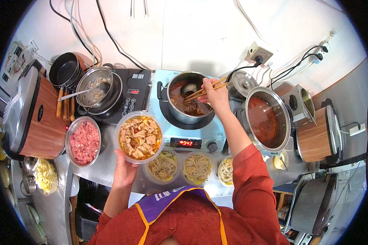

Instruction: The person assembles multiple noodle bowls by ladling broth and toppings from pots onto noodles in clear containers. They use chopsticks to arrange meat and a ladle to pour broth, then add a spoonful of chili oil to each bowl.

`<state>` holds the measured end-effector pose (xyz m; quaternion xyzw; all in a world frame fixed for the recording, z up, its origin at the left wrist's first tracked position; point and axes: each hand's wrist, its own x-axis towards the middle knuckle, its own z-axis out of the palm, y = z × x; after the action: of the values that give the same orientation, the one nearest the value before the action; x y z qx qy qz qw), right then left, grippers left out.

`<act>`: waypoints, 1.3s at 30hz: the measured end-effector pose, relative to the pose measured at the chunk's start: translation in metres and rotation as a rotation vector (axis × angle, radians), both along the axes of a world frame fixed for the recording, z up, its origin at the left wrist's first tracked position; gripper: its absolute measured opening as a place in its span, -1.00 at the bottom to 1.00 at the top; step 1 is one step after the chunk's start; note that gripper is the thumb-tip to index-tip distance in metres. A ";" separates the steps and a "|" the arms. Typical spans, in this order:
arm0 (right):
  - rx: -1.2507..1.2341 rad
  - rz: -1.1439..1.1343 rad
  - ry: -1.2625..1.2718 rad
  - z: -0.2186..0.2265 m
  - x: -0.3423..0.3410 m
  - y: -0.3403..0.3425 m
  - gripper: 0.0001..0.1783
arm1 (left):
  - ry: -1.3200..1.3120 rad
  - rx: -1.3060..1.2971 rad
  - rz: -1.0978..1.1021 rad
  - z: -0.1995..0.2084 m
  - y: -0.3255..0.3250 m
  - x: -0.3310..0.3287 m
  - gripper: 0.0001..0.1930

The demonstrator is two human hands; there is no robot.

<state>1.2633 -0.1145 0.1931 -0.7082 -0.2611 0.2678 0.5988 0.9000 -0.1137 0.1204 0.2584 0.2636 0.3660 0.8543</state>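
My left hand [124,170] holds a clear round bowl [143,160] by its lower left side, the fingers under it. Sliced cooked meat [139,141] in yellowish broth fills this bowl. My right hand [216,99] grips a pair of wooden chopsticks [200,93], their tips down in a steel pot [183,116]. Dark reddish-brown broth is in the pot, with a round dark shape, perhaps a ladle, in it. The pot stands on a light blue induction cooker [216,134]. Below the cooker are three clear bowls with pale noodles [197,167], partly covered by my body and the held bowl.
A steel bowl of raw meat [85,143] stands left, below a black cooker [137,90] with a strainer and spoon [79,93] over a pan. A tall pot of red broth [263,122] is right of my arm. Wood-sided cookers [47,118] flank the counter. Cords hang behind.
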 end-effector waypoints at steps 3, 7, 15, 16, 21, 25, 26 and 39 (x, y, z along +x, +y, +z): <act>0.070 0.010 0.142 0.002 0.007 -0.006 -0.70 | 0.030 -0.038 0.039 -0.004 0.002 -0.002 -0.11; 0.096 0.030 0.186 0.006 0.015 -0.018 -0.70 | 0.105 -0.034 0.044 -0.008 0.008 -0.001 -0.01; 0.142 0.042 0.201 0.017 0.020 -0.034 -0.68 | 0.106 0.003 0.034 -0.001 0.011 0.013 0.05; 0.148 0.049 0.210 0.019 0.020 -0.035 -0.69 | 0.099 0.002 0.031 0.000 0.012 0.014 0.05; 0.162 0.063 0.184 0.027 0.022 -0.040 -0.70 | 0.109 0.012 0.006 0.000 0.013 0.017 0.06; 0.167 0.080 0.167 0.029 0.025 -0.046 -0.69 | 0.113 0.024 0.002 0.000 0.014 0.017 0.06; 0.170 0.071 0.170 0.030 0.027 -0.047 -0.69 | 0.116 0.022 0.000 0.000 0.015 0.018 0.06; 0.288 0.280 0.283 0.065 -0.023 -0.078 -0.65 | 0.107 -0.003 -0.039 -0.011 0.008 0.015 -0.05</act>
<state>1.2400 -0.1927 0.2585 -0.5280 -0.3058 0.4046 0.6812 0.9151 -0.1056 0.1097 0.2814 0.3044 0.3347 0.8463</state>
